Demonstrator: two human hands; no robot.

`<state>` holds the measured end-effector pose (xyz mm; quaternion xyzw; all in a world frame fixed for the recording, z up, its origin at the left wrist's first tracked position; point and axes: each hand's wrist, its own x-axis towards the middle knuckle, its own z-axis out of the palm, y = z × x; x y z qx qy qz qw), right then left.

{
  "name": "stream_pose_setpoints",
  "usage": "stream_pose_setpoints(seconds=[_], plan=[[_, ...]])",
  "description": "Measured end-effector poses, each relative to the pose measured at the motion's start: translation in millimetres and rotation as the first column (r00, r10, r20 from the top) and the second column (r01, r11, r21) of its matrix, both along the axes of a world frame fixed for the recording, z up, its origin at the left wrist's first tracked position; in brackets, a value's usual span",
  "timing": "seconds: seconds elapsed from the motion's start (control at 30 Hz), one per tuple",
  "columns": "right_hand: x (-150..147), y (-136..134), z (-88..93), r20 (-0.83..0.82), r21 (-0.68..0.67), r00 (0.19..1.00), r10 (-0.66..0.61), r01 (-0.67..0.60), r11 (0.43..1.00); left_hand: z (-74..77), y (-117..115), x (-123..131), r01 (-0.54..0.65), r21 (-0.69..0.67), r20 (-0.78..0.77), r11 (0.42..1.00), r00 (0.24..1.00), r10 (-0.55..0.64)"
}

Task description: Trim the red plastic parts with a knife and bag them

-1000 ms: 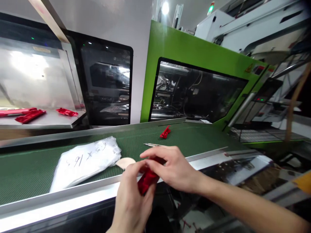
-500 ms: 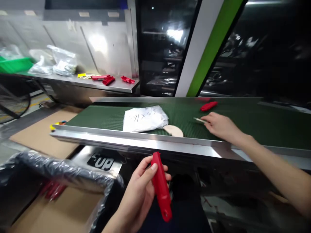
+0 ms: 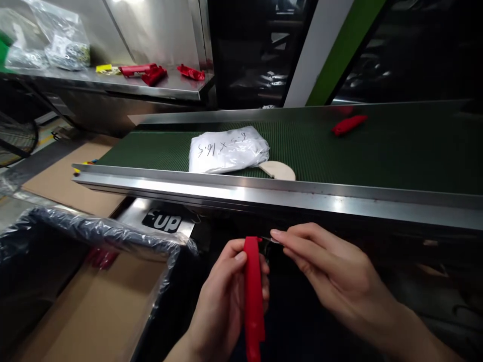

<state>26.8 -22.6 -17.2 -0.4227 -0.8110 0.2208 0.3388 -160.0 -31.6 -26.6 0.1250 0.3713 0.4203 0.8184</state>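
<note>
My left hand [image 3: 230,291] is closed round a long red plastic part [image 3: 253,296], held upright with the thumb on its near face. Between the thumb and fingers of my right hand [image 3: 332,271] is a small thin blade [image 3: 270,240]; most of it is hidden by the fingers. The blade's tip is at the upper right edge of the red part, by a small red nub; whether they touch I cannot tell. Both hands are in front of the conveyor's metal rail [image 3: 234,192].
On the green conveyor belt [image 3: 309,151] lie a white plastic packet [image 3: 226,151] with handwriting, a round beige piece [image 3: 281,171] and another red part [image 3: 349,124]. A plastic-lined box [image 3: 113,231] stands at left. Red pieces [image 3: 139,70] and clear bags [image 3: 68,48] rest on the steel bench.
My right hand has come back from over the belt, bringing the blade to the top of the red part. The red part is turned more upright, and the view has tilted down.
</note>
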Motion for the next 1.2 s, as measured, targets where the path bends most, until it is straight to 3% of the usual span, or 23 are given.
stream_pose_setpoints(seconds=[0.43, 1.2], plan=[[-6, -7, 3.9, 0.086, 0.234, 0.995, -0.052, 0.03, 0.972, 8.1, -10, 6, 0.018, 0.033, 0.008, 0.999, 1.0, -0.018], [-2, -13, 2.5, 0.133, 0.268, 0.988, -0.078, 0.04, 0.963, 7.3, -10, 8, 0.014, -0.011, 0.029, 1.0, 0.999, -0.013]])
